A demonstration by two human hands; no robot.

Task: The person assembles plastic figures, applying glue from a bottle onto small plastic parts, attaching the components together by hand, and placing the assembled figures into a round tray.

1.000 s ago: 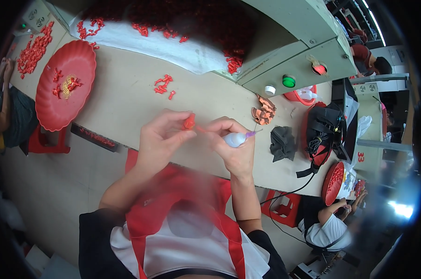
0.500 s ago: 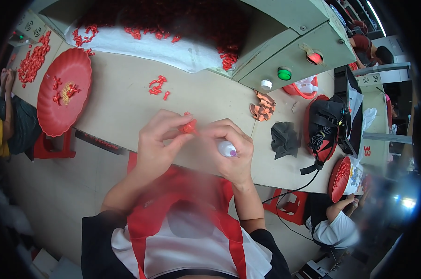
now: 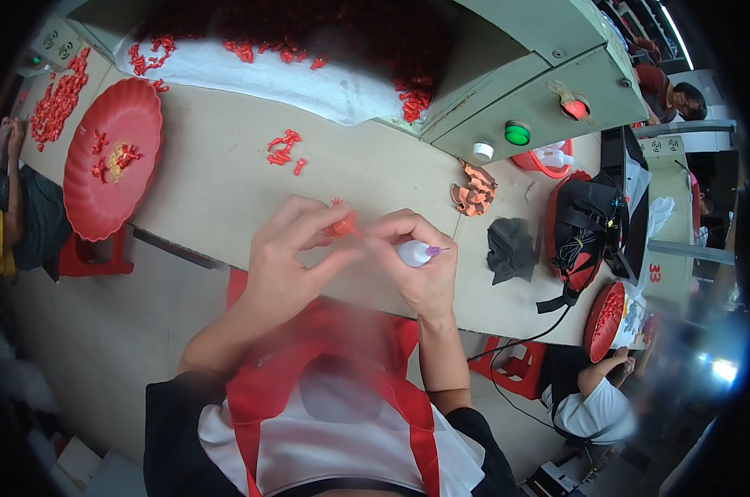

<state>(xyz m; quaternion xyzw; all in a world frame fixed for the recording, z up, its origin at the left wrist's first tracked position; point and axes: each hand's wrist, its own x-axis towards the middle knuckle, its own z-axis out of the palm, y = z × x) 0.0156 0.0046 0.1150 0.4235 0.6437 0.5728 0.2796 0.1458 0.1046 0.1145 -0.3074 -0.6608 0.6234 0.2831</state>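
Between the thumb and fingers of my left hand (image 3: 290, 248) is a small red plastic figure (image 3: 340, 225), partly covered by the fingers. My right hand (image 3: 425, 277) is closed around a small white squeeze bottle (image 3: 414, 253) with a purple needle tip pointing right, away from the figure. My right fingertips meet the figure's side; blur hides whether they pinch a part of it. Farther off on the table, several loose red pieces (image 3: 284, 147) lie in a little group. At the left stands a red scalloped plate (image 3: 93, 197) with a few red figures on it.
A pale green machine (image 3: 508, 91) with buttons spans the back, red pieces on white cloth (image 3: 267, 93) in its opening. To the right lie an orange-brown cloth (image 3: 474, 189), a black cloth (image 3: 509, 250), a red basket (image 3: 549, 172) and a black bag (image 3: 586, 219). Co-workers sit at both sides.
My right fingertips have closed in on the red figure. The bottle has turned in my right hand, its needle now pointing right. The view has shifted slightly.
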